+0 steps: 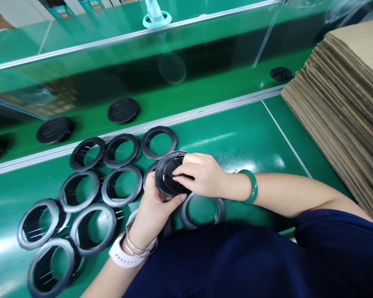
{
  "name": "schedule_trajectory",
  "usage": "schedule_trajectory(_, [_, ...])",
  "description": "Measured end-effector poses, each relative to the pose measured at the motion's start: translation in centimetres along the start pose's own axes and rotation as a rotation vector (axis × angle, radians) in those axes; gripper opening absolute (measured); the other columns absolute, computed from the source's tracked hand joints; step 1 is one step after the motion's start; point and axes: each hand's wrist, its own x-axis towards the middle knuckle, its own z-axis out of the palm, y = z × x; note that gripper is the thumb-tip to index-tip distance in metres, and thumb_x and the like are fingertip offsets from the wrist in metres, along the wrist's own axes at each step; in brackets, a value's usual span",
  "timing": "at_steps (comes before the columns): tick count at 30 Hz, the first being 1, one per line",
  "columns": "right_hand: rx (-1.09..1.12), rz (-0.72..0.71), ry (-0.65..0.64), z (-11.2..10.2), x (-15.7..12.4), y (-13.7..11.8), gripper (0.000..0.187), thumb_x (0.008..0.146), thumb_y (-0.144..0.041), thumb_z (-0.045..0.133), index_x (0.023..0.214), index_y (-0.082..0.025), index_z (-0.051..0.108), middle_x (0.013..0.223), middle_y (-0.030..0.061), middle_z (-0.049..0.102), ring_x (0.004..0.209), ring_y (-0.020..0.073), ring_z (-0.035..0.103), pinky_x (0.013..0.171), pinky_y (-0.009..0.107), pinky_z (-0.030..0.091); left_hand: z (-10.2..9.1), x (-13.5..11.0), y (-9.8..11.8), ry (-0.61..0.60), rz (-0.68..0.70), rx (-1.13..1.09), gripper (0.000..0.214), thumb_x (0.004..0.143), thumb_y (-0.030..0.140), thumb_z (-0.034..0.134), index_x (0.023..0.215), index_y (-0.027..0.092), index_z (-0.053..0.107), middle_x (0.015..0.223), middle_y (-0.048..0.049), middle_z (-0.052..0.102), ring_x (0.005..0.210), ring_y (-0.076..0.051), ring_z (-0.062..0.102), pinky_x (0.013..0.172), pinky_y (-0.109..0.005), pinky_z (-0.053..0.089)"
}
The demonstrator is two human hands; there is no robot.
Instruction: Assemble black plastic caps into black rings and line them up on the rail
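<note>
My left hand (157,203) grips a black round plastic part (165,176) by its rim, fingers and thumb around its lower left side. Bent over the same part from the right, my right hand (203,174) pinches at a raised bar near its middle. What lies between those fingertips is partly hidden. Around my left hand, several black flanged rings (122,185) stand on the green work surface, their centres open. Another black ring (202,211) sits just below my right hand, partly covered.
Beyond a metal rail (205,111), black round pieces (122,110) lie on a green belt, with a smaller black piece (281,74) farther right. A tall stack of cardboard (332,107) stands at right. A pale teal object (157,18) rests on the upper ledge.
</note>
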Motion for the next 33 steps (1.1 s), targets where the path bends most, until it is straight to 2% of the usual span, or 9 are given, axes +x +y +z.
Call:
schedule_trajectory(6, [-0.048,-0.077,-0.013,-0.19,-0.03,-0.29,0.019,0.102,-0.022,0.051,0.097,-0.017,0.068,0.087,0.0066,0.06,0.082,0.0202,0.056,0.075,0.034,0.05,-0.03,-0.09,0.18,0.028,0.012,0.042,0.066,0.065,0.018,0.084,0.118,0.025,0.046,0.112,-0.0007,0.063,0.098,-0.018,0.068,0.081,-0.031,0.061])
schedule_trajectory(12, [-0.099,-0.192,0.006,-0.56,-0.04,-0.59,0.023,0.103,-0.016,0.044,0.108,-0.012,0.067,0.088,0.0086,0.059,0.083,0.0213,0.055,0.079,0.036,0.053,-0.02,-0.18,0.23,0.049,0.032,0.021,0.071,0.065,0.016,0.084,0.123,0.027,0.044,0.114,-0.0001,0.063,0.103,-0.019,0.067,0.082,-0.029,0.061])
schedule_trajectory(18, [-0.047,-0.201,0.022,-0.59,-0.11,-0.66,0.02,0.103,-0.015,0.048,0.103,-0.013,0.068,0.088,0.0082,0.057,0.084,0.0211,0.055,0.078,0.036,0.052,-0.01,-0.22,0.1,0.06,0.007,0.013,0.073,0.063,0.015,0.085,0.122,0.027,0.042,0.11,0.0006,0.061,0.095,-0.017,0.068,0.076,-0.027,0.062])
schedule_trajectory(27, [-0.008,-0.164,0.049,-0.42,-0.09,-0.72,0.019,0.102,-0.018,0.05,0.098,-0.014,0.068,0.087,0.0079,0.059,0.081,0.0206,0.055,0.074,0.035,0.052,-0.21,-0.28,0.11,0.068,-0.02,0.033,0.074,0.062,0.017,0.085,0.123,0.026,0.043,0.106,-0.0005,0.062,0.092,-0.019,0.068,0.074,-0.03,0.062])
schedule_trajectory(33, [-0.048,-0.154,-0.007,-0.47,-0.03,-0.76,0.021,0.102,-0.016,0.047,0.101,-0.012,0.067,0.088,0.009,0.059,0.082,0.0213,0.054,0.075,0.036,0.052,-0.02,-0.24,0.43,0.066,-0.013,0.03,0.066,0.063,0.014,0.083,0.117,0.025,0.047,0.106,0.0005,0.062,0.095,-0.019,0.068,0.076,-0.028,0.061])
